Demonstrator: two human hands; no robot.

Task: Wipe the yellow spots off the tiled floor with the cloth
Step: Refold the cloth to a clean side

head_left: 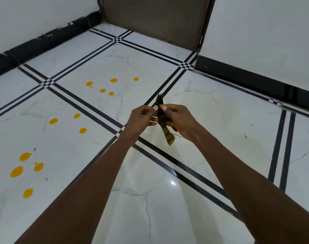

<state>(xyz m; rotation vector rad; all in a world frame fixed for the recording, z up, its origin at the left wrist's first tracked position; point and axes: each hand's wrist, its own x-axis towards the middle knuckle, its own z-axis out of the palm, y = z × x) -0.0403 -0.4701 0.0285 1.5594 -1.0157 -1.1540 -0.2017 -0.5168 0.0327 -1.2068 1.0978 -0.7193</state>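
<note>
A dark cloth [163, 124] with a brownish frayed lower end hangs folded and narrow between both hands, held above the floor. My left hand [141, 120] pinches its left side near the top. My right hand [179, 120] grips it from the right. Yellow spots lie on the white tiled floor [167, 199] in three groups: several far ones [111, 85], three nearer the middle left [76, 123], and several large ones [25, 171] at the near left. All the spots sit to the left of my hands.
Black double lines cross the tiles. A brown door [155, 20] stands at the far corner. White walls with a black skirting [255, 80] run along the left and the right.
</note>
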